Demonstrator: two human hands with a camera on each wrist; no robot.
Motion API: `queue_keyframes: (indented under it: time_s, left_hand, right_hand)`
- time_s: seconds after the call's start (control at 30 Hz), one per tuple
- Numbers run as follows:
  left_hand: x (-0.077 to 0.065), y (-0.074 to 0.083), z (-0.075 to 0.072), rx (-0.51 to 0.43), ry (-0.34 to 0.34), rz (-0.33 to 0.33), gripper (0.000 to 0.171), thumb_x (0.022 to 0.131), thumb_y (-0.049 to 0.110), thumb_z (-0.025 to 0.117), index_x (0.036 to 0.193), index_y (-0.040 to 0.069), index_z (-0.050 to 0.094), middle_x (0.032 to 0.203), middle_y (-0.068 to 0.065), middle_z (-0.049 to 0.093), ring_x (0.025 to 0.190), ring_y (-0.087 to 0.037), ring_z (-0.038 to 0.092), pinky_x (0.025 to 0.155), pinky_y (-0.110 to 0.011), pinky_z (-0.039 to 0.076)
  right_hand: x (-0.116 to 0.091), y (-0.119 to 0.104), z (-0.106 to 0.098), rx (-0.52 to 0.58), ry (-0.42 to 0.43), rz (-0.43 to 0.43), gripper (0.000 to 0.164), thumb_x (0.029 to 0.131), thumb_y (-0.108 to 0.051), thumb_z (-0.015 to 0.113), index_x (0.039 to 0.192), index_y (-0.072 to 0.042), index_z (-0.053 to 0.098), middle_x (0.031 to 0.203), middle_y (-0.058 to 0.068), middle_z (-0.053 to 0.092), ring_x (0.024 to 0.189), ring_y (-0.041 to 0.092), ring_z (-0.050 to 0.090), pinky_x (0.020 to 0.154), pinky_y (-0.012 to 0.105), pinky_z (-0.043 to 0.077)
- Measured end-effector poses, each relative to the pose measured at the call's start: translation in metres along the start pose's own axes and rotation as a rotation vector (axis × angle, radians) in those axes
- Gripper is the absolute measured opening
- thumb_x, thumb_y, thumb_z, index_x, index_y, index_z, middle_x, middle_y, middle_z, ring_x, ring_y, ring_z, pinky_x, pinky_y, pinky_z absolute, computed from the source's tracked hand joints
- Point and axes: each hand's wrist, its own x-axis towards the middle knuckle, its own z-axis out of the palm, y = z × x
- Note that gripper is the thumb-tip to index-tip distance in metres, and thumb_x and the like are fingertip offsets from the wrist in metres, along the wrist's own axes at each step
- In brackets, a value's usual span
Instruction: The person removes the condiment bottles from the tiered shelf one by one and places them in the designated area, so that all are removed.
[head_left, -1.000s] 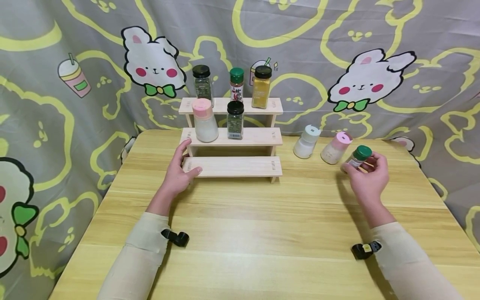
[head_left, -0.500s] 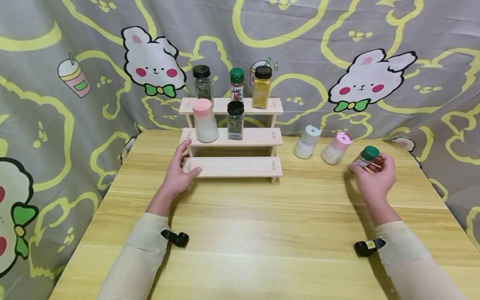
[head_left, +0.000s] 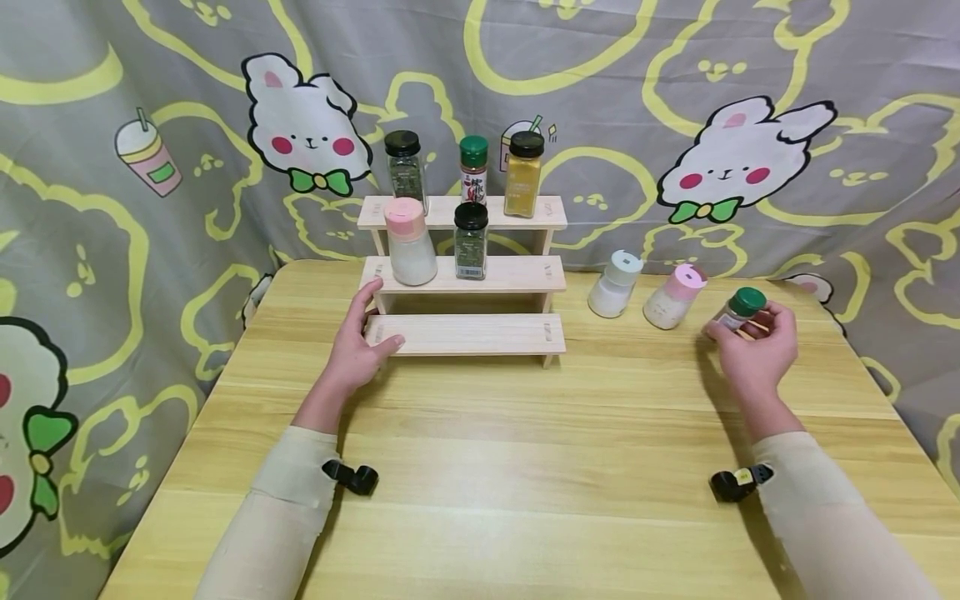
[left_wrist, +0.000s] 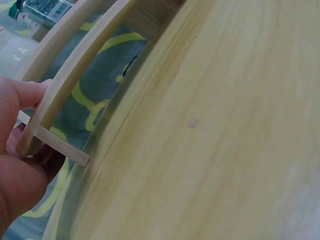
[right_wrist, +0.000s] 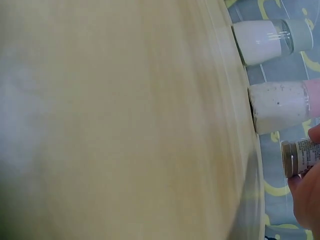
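My left hand point(head_left: 354, 343) grips the left end of the lowest tier of a three-tier wooden rack point(head_left: 465, 335), thumb on top. In the left wrist view, the other fingers are partly hidden behind the board point(left_wrist: 75, 75). Off to the right, my right hand point(head_left: 757, 354) holds a small green-capped spice jar point(head_left: 738, 310) between thumb and fingers. The right wrist view shows this jar's base point(right_wrist: 289, 159) raised a little off the table. Left of it stand a pink-capped shaker point(head_left: 672, 298) and a white-capped shaker point(head_left: 613, 286).
On the top tier are a black-capped herb jar point(head_left: 407, 173), a green-capped jar point(head_left: 473, 171) and a yellow spice jar point(head_left: 522, 175). The middle tier bears a pink-capped shaker point(head_left: 412, 246) and a black-capped herb jar point(head_left: 471, 243). A patterned curtain point(head_left: 600, 100) hangs behind the table point(head_left: 480, 467).
My right hand has moved to the right with the green-capped spice jar, away from the pink-capped shaker. The left hand and the rack have stayed still.
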Motion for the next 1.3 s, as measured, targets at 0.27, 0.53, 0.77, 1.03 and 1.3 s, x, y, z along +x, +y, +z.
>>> queue_keyframes:
  time_s: [0.27, 0.53, 0.77, 1.03, 1.3]
  left_hand:
    - [0.000, -0.001, 0.000, -0.014, 0.003, -0.002, 0.084, 0.083, -0.018, 0.067, 0.154, 0.008, 0.031, 0.161, -0.018, 0.021, 0.135, -0.048, 0.035, 0.109, -0.055, 0.031]
    - [-0.001, -0.001, 0.000, -0.008, 0.001, -0.005, 0.084, 0.083, -0.018, 0.067, 0.154, 0.009, 0.031, 0.161, -0.018, 0.021, 0.135, -0.047, 0.036, 0.109, -0.055, 0.032]
    - [0.000, -0.003, -0.001, -0.010, -0.001, 0.008, 0.085, 0.082, -0.018, 0.067, 0.154, 0.008, 0.031, 0.160, -0.018, 0.021, 0.134, -0.050, 0.035, 0.109, -0.054, 0.032]
    - [0.001, -0.004, -0.001, -0.003, -0.003, 0.021, 0.084, 0.083, -0.018, 0.068, 0.154, 0.006, 0.031, 0.160, -0.018, 0.021, 0.133, -0.051, 0.036, 0.108, -0.055, 0.033]
    - [0.001, -0.003, -0.001, -0.005, -0.001, 0.024, 0.084, 0.082, -0.017, 0.068, 0.154, 0.006, 0.031, 0.160, -0.019, 0.022, 0.133, -0.051, 0.036, 0.108, -0.055, 0.032]
  right_hand:
    - [0.007, 0.003, 0.002, -0.056, 0.019, 0.000, 0.059, 0.073, -0.005, 0.084, 0.123, -0.021, 0.057, 0.112, -0.006, 0.058, 0.094, 0.006, 0.056, 0.085, 0.020, 0.050]
    - [0.016, 0.010, 0.005, -0.057, 0.017, 0.043, 0.060, 0.074, -0.008, 0.084, 0.125, -0.024, 0.056, 0.117, -0.006, 0.057, 0.095, 0.006, 0.054, 0.088, 0.022, 0.048]
    - [0.022, 0.015, 0.008, -0.060, 0.027, 0.038, 0.060, 0.075, -0.006, 0.084, 0.124, -0.024, 0.055, 0.115, -0.007, 0.056, 0.095, 0.006, 0.054, 0.087, 0.022, 0.048]
    - [0.031, 0.021, 0.012, -0.077, 0.015, 0.043, 0.062, 0.075, -0.008, 0.084, 0.126, -0.025, 0.054, 0.118, -0.006, 0.056, 0.095, 0.005, 0.055, 0.089, 0.022, 0.048]
    - [0.038, 0.027, 0.012, -0.106, -0.005, 0.057, 0.061, 0.076, -0.011, 0.085, 0.126, -0.027, 0.053, 0.118, -0.006, 0.054, 0.096, 0.005, 0.053, 0.089, 0.022, 0.047]
